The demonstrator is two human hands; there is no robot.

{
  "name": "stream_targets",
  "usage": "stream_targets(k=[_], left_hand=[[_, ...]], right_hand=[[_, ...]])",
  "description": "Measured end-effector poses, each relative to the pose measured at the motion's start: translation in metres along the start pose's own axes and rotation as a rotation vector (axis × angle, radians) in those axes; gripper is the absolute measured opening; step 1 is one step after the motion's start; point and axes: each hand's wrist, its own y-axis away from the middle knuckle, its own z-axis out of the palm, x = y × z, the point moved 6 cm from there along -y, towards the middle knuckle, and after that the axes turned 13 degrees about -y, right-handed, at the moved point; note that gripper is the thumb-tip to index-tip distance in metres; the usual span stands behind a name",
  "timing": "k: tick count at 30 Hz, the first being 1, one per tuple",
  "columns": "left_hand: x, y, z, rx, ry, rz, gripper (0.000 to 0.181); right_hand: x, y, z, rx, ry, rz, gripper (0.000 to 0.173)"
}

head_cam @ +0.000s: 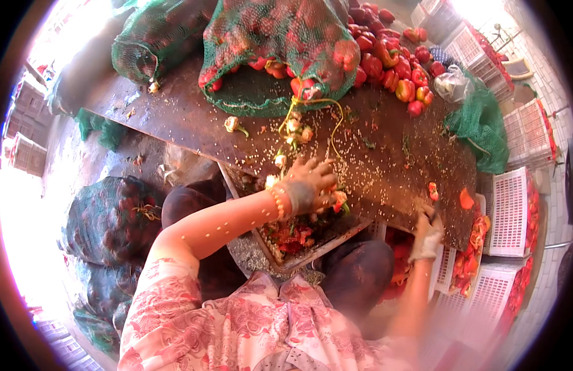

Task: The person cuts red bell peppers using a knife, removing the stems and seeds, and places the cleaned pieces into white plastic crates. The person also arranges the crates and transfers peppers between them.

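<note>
My left hand (312, 183), a beaded bracelet at its wrist, reaches palm down with fingers apart over the table's near edge. Beside its fingertips is a pepper core with red flesh and green stem (340, 202). Under that arm sits a tray (335, 244) holding red pepper scraps and cores. My right hand (427, 234), in a soiled glove, is by the table edge at the right; its fingers are blurred, so its grip is unclear. A small red pepper piece (433, 191) lies just beyond it. More cores (293, 125) lie ahead of my left hand.
An open green mesh bag of red peppers (277, 46) lies on the seed-strewn brown table (175, 106). Loose red bell peppers (393, 60) are heaped to its right. White plastic crates (506, 213) with red peppers stand at right. Filled mesh bags (112, 220) stand at left.
</note>
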Motion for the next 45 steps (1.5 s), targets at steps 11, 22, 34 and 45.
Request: stream_targets(k=[11,22,34,45], left_hand=[[-0.251,-0.055,-0.048,0.256,0.422,-0.916,0.027],[-0.199,-0.131,0.007,-0.009,0.341,-1.004,0.062],[-0.211,0.005,-0.026,0.505,1.999,-0.434,0.054],[-0.111,-0.006,-0.007,0.296,2.024,-0.377,0.047]], right_hand=[[-0.089,0.032,0.240,-0.398,-0.240,-0.039,0.009],[-0.059,-0.009,0.237,-0.310,-0.537,0.078,0.010],[-0.092,0.025,0.258,-0.657,-0.616,0.247,0.024],[-0.114,0.053,0.281,-0.774,-0.163,-0.250,0.018]])
